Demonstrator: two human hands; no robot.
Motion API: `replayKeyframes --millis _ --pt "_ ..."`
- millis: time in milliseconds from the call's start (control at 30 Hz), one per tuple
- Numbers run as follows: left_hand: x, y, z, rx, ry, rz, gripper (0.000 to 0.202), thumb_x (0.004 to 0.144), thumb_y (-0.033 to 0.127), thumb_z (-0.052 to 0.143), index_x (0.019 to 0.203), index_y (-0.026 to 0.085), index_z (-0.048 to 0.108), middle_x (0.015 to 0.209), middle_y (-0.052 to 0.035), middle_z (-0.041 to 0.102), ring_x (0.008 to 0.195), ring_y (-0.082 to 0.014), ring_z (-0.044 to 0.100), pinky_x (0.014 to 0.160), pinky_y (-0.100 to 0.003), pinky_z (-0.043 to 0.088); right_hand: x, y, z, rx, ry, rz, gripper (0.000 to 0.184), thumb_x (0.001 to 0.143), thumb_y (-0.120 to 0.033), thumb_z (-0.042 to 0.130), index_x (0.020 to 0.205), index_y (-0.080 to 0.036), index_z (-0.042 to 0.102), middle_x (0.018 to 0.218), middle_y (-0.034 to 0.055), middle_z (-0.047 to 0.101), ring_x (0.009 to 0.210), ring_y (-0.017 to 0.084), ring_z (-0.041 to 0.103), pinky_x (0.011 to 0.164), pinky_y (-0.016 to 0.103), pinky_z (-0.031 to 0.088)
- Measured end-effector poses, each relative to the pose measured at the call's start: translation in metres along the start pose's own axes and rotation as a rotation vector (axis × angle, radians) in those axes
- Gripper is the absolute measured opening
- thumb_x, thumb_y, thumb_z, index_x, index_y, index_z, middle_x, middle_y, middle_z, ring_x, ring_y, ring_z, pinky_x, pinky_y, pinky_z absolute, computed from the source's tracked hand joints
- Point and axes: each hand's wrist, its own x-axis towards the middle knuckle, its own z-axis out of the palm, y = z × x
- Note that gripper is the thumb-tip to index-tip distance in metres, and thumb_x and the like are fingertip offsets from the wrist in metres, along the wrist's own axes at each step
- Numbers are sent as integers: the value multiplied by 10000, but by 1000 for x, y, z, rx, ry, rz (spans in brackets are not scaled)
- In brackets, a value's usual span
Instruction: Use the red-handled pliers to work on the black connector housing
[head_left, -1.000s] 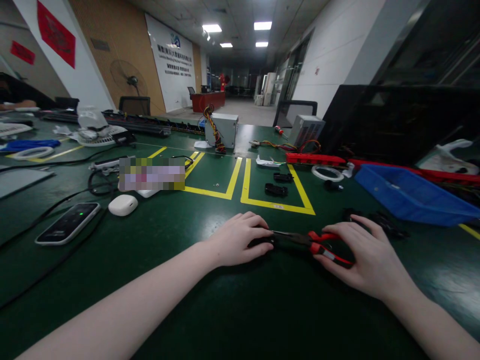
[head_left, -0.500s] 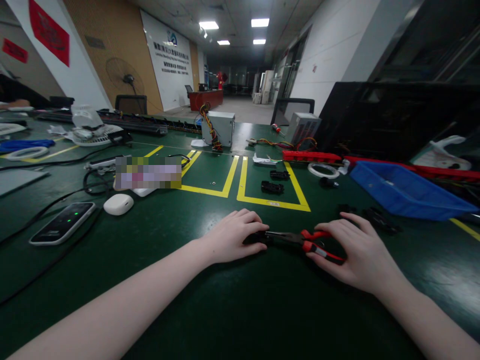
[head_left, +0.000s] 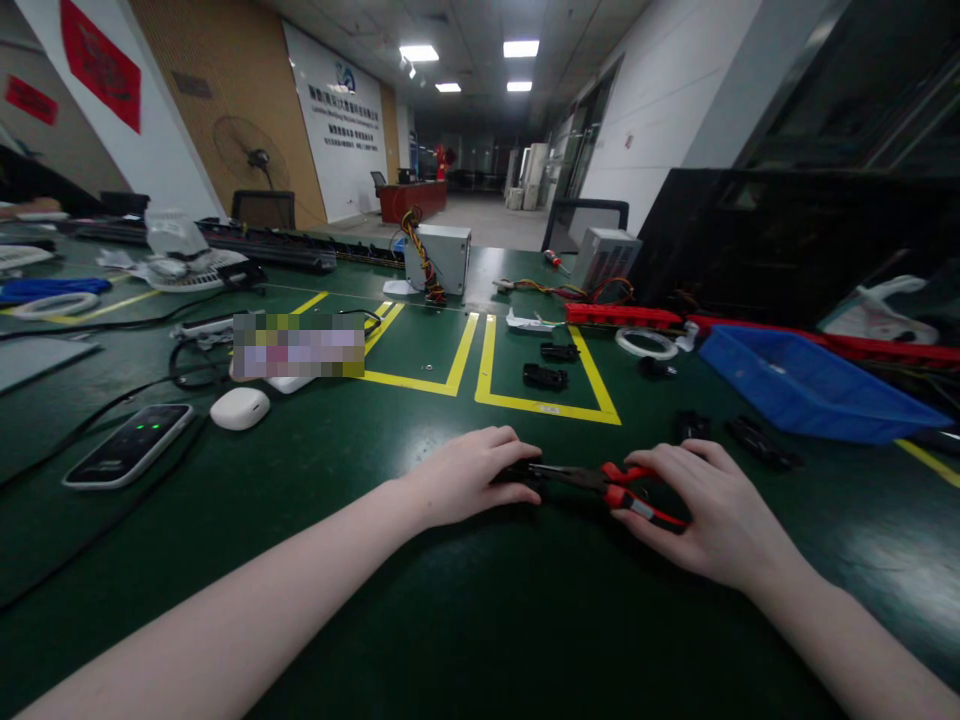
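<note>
Over the green table, my left hand (head_left: 472, 477) is closed on a small black part (head_left: 517, 472), which the fingers mostly hide. My right hand (head_left: 712, 510) grips long-nose pliers (head_left: 613, 484) by their red handles. The jaws point left and their tips reach the black part at my left fingertips. Whether the jaws clamp it, I cannot tell. Two similar black parts (head_left: 546, 376) lie inside the right yellow-taped rectangle. More black pieces (head_left: 763, 442) rest just beyond my right hand.
A blue tray (head_left: 817, 385) stands at the right, beside a white cable coil (head_left: 646, 343). Two power supply boxes (head_left: 441, 258) with wires are at the back. On the left lie a white rounded case (head_left: 240, 409), a device with green lights (head_left: 129, 446) and black cables.
My right index finger has come down from its raised position onto the pliers' side. The black pieces behind that hand show more fully. My left hand has barely shifted.
</note>
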Motion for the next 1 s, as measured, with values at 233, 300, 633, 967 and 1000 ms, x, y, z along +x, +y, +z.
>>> replayKeyframes --millis 233,300,633,967,1000 --pt "2 1 0 124 -34 5 449 945 481 548 1278 181 534 1116 -72 639 963 -236 633 777 -337 497 2 -1 -1 -1 18 11 381 786 -470 650 1045 -209 552 914 80 688 772 239 635 774 424 457" --pt "2 3 0 143 -32 7 445 943 489 547 1268 185 537 1113 -69 644 970 -234 632 789 -340 491 2 -2 -2 -1 13 18 372 779 -450 661 1037 -204 556 915 83 685 762 233 631 735 398 468" --pt "1 8 -1 135 34 -24 394 880 500 633 1139 205 596 1069 -29 684 970 -209 636 839 -348 449 1 -4 -5 34 -56 64 401 782 -469 645 1048 -173 594 907 98 682 742 224 641 637 345 484" --pt "0 7 0 132 30 -36 397 888 493 629 1150 199 582 1081 -42 675 968 -217 633 846 -358 455 2 -6 -6 -14 14 39 387 787 -464 634 1034 -167 618 908 111 682 758 234 637 640 356 484" --pt "0 7 0 125 24 -37 398 890 496 624 1152 200 582 1081 -42 675 970 -216 632 848 -358 455 2 -7 -6 -7 10 45 381 786 -465 635 1029 -173 619 903 106 683 751 231 635 635 353 481"
